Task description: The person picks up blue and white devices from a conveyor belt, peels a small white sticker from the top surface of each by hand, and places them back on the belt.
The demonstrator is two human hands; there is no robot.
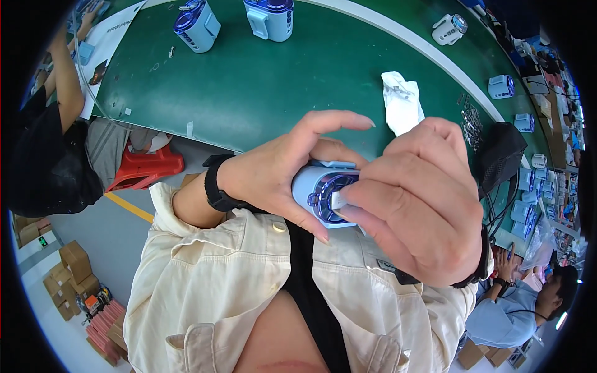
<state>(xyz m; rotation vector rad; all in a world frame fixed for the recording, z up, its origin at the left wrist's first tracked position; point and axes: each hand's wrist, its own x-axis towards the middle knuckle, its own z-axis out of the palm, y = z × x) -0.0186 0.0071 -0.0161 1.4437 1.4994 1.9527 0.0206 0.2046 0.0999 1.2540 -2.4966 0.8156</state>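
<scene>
At the far left, a co-worker (50,155) in black has an arm raised toward the table (267,81), which is green. Below that person's level, brown cardboard boxes (76,261) are stacked on the grey floor (99,233), and a red stool (146,168) stands closer in. On the table's far part, two light-blue gadgets (200,30) with dark-blue tops sit near each other.

The person's left hand (273,165), with a black band (216,183) at its wrist, is curved around another light-blue gadget (303,188), held in front of the chest just off the table's near edge. Its thumb lies along the lower side, while the index finger reaches out, clear of the gadget. The round dark-blue end is turned up toward the face. The right hand (420,196) pinches a small white piece (337,200) between thumb and fingertips at that end; what the piece is made of cannot be told.

Beyond the right hand lies a crumpled white cloth (401,102). Farther right are a heap of small metal parts (472,126), a black bag (502,152), more gadgets (501,86) in a line, and a seated co-worker (507,317) in blue.
</scene>
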